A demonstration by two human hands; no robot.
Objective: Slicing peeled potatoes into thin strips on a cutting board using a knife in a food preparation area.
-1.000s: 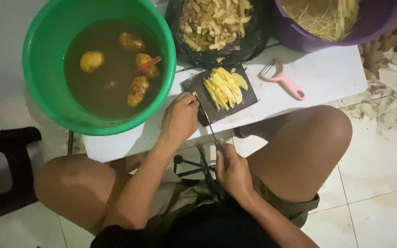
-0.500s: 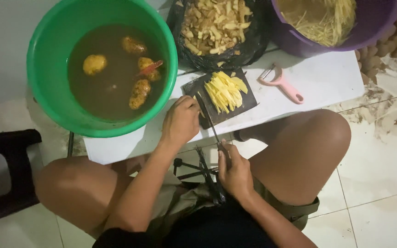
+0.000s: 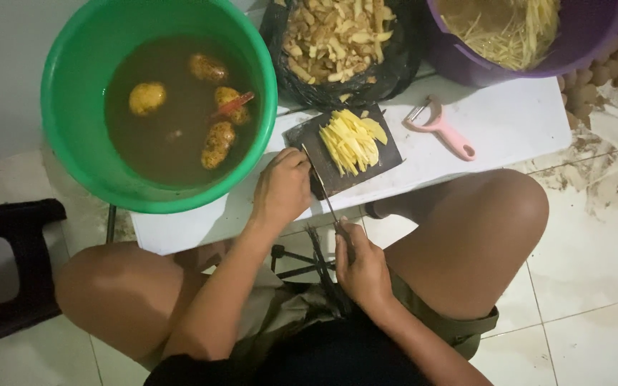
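A heap of yellow cut potato strips (image 3: 352,141) lies on the small dark square cutting board (image 3: 388,154) on the white counter (image 3: 509,121), so much of the slicing looks done; whole potatoes (image 3: 216,143) wait in the green bucket of brown water (image 3: 59,107). The right hand (image 3: 363,269) grips the thin dark-bladed knife (image 3: 325,193), its long axis pointing away toward the board. The left hand (image 3: 281,187), fingers curled, rests at the board's near corner; what it holds, I cannot tell
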